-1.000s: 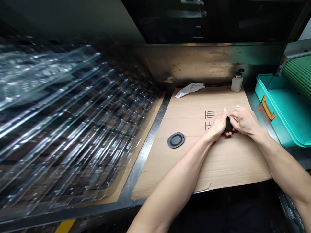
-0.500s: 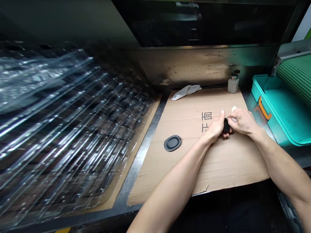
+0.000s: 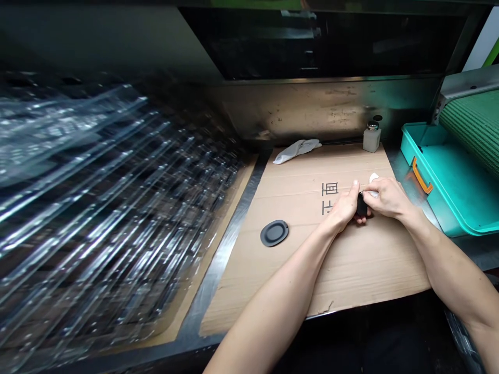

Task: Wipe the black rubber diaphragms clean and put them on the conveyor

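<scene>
My left hand (image 3: 346, 204) is closed around a small black piece (image 3: 362, 205), its thumb pointing up and away from me. Most of that piece is hidden by my fingers. My right hand (image 3: 385, 196) pinches a white cloth (image 3: 373, 177), which shows above and below the index finger. Its fingertips touch the top of the black piece. To the left, a dark grey oval part (image 3: 275, 233) with a recessed middle lies flat on the cardboard sheet (image 3: 296, 192) under my hands.
Stacked clear plastic trays (image 3: 117, 218), blurred, fill the left side. A crumpled white cloth or glove (image 3: 297, 150) lies at the cardboard's back edge. Near it stands a bottle with a metal top (image 3: 371, 137). On the right are a teal bin (image 3: 448, 208) and a green conveyor belt (image 3: 475, 119).
The view has shifted slightly, so everything sits a little lower and further left. Both hands keep their grip, and the right fingertips have moved slightly on the black piece.
</scene>
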`<state>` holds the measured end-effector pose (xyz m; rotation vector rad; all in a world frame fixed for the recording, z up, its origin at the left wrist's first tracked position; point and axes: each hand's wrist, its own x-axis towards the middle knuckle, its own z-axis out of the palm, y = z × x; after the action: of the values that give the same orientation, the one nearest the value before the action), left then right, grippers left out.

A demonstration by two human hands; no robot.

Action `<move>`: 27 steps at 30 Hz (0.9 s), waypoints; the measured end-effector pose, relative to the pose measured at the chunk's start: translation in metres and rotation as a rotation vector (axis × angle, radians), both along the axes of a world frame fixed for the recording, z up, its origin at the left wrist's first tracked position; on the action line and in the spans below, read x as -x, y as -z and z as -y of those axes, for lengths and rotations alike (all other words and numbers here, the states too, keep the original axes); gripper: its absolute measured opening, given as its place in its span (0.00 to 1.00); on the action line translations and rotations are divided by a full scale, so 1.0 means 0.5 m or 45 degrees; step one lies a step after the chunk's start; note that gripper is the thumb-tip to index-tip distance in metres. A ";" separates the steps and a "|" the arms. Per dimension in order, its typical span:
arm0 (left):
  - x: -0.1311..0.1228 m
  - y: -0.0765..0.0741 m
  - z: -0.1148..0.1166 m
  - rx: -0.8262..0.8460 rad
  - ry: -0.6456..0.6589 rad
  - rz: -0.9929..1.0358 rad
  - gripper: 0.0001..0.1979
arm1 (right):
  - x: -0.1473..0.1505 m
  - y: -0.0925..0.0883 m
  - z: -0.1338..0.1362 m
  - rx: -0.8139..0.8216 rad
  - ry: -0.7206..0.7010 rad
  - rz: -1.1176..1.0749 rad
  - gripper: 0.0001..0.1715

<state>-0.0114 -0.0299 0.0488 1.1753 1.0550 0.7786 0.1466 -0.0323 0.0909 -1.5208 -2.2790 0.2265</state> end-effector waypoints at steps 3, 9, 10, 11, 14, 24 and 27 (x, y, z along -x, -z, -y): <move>-0.001 -0.001 -0.001 0.022 0.014 0.042 0.42 | 0.000 0.001 -0.001 -0.002 0.008 0.004 0.16; 0.027 -0.024 -0.024 0.474 -0.193 0.555 0.35 | -0.014 -0.006 0.001 0.105 0.051 -0.038 0.17; 0.037 -0.030 -0.029 0.568 -0.279 0.681 0.35 | -0.018 -0.006 0.001 0.136 0.070 -0.025 0.17; 0.046 -0.034 -0.032 0.639 -0.353 0.790 0.34 | -0.022 -0.006 0.000 0.171 0.083 -0.001 0.17; 0.064 -0.041 -0.038 0.721 -0.426 0.968 0.34 | -0.030 0.002 -0.010 0.108 0.175 -0.017 0.19; 0.061 -0.032 -0.037 0.694 -0.361 0.955 0.37 | -0.026 0.060 -0.053 0.014 0.456 0.137 0.27; 0.052 -0.022 -0.036 0.604 -0.373 0.946 0.36 | -0.025 0.056 -0.058 -0.151 0.399 0.019 0.27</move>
<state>-0.0373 -0.0118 0.0599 0.2722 0.7189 1.0139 0.1593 -0.0032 0.0629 -1.7905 -1.9890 -0.0075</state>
